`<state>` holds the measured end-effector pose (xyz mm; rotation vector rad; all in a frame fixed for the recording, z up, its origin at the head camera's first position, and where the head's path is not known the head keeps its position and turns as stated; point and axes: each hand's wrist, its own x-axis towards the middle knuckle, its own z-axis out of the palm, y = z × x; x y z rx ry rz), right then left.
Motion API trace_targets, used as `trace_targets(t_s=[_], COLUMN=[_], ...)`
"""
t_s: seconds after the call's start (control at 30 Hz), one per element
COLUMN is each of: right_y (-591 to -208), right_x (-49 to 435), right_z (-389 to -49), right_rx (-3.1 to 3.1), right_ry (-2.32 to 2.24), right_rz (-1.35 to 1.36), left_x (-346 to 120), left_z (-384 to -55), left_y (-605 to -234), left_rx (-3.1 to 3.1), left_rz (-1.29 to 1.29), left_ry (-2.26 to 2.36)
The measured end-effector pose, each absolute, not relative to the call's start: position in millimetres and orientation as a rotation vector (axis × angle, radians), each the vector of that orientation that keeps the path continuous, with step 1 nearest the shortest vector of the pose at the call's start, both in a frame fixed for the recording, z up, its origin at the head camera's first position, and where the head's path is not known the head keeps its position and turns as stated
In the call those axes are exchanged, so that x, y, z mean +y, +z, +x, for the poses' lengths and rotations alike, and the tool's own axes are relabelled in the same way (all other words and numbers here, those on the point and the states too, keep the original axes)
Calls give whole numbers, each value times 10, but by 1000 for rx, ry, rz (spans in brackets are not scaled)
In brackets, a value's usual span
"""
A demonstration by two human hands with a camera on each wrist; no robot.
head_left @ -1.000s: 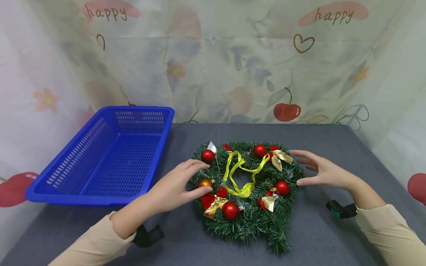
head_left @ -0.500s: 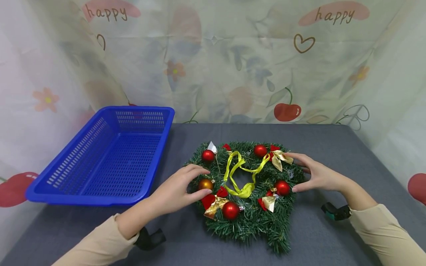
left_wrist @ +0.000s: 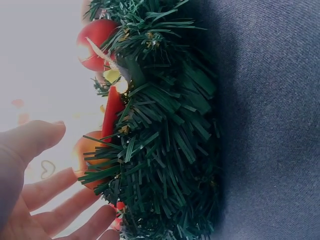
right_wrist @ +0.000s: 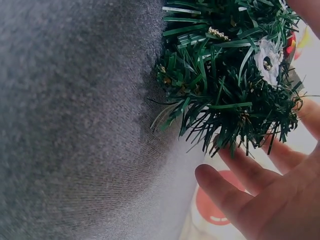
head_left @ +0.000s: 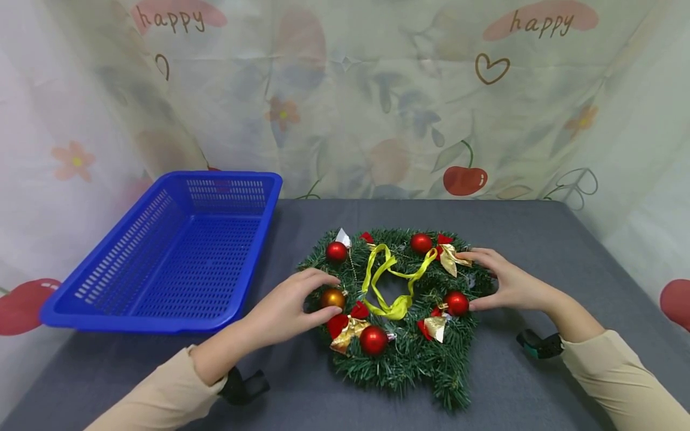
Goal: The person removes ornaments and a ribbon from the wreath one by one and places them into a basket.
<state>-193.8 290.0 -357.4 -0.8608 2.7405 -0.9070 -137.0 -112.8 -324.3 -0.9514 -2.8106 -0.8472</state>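
Two bare hands sit either side of one green wreath, which lies on the grey tabletop between them. The left hand is relaxed and grips nothing, its thumb and fingers spread around one gold ball; whether they touch the needles I cannot tell. The right hand is relaxed too, with bent fingertips at the wreath's edge and nothing clasped.

Four red balls show on the wreath: one just beside the right thumb, one beyond and left of the right fingers, one beyond the left fingers, one nearer the person than the left thumb. Of three red-and-gold bows, two are near the right hand and one by the left thumb. One yellow ribbon loops midway between the hands. One blue basket stands left of and beyond the left hand.
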Motion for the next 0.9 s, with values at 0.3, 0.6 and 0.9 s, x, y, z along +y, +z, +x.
trace_targets(t_s=[0.3, 0.6, 0.9], right_y=[-3584, -3583, -3596], right_x=[2894, 2894, 2894], right_z=[-1955, -1939, -1942], right_rx=[2750, 2747, 2758], right_ry=[-898, -900, -896], right_rz=[-854, -852, -863], left_x=[-1124, -1117, -1127], left_z=[-1382, -1414, -1417], left_y=[-3278, -3359, -3343], left_rx=[-2806, -2846, -2829], left_rz=[-921, -873, -900], left_ry=[-860, -826, -793])
